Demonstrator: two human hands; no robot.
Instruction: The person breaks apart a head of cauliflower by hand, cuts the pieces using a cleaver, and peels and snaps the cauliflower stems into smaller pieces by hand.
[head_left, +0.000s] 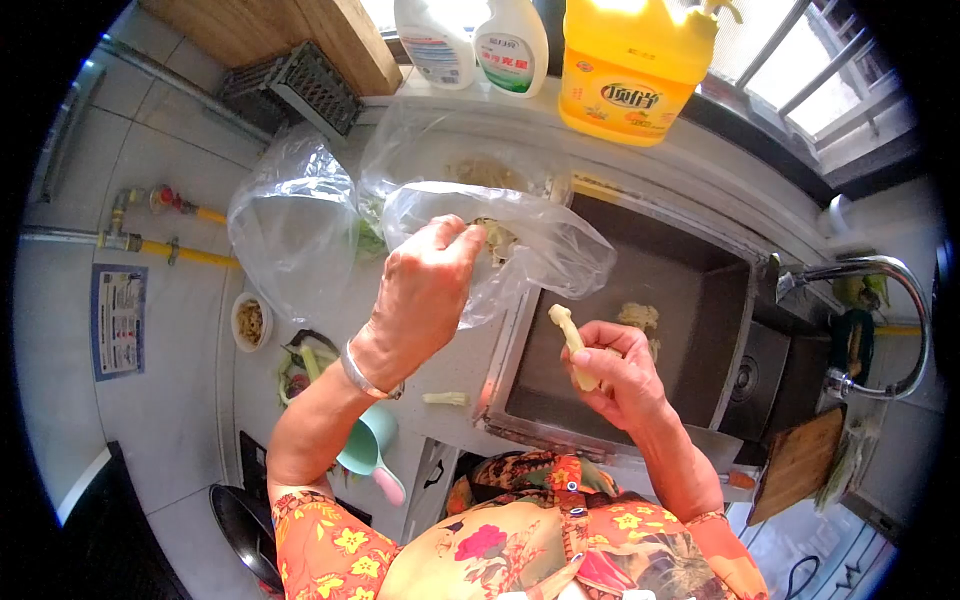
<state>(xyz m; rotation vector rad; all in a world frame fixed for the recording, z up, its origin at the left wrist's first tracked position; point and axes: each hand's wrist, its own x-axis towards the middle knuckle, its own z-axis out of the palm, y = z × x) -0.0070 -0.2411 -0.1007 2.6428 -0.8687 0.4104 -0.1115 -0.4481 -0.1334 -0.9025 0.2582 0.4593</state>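
My left hand (425, 290), with a bracelet at the wrist, is closed in a pinch at the mouth of a clear plastic bag (570, 250). Pale scraps (497, 240) show beside its fingertips; what the fingers grip is hidden. Over the near part of the sink (690, 250), my right hand (625, 375) is closed around a pale yellow vegetable stalk (567, 328), its knobbly end pointing up and left. A pale clump of vegetable (638, 317) lies in the sink behind that hand. Another pale stalk piece (446, 398) rests on the counter between my arms.
A second clear bag (295, 230) stands left, near a small bowl of pieces (251, 322). A green ladle (370, 440) lies by my left forearm. Cleaner bottles (510, 50) and a yellow jug (625, 80) line the sill. A curved faucet (900, 280) rises at right.
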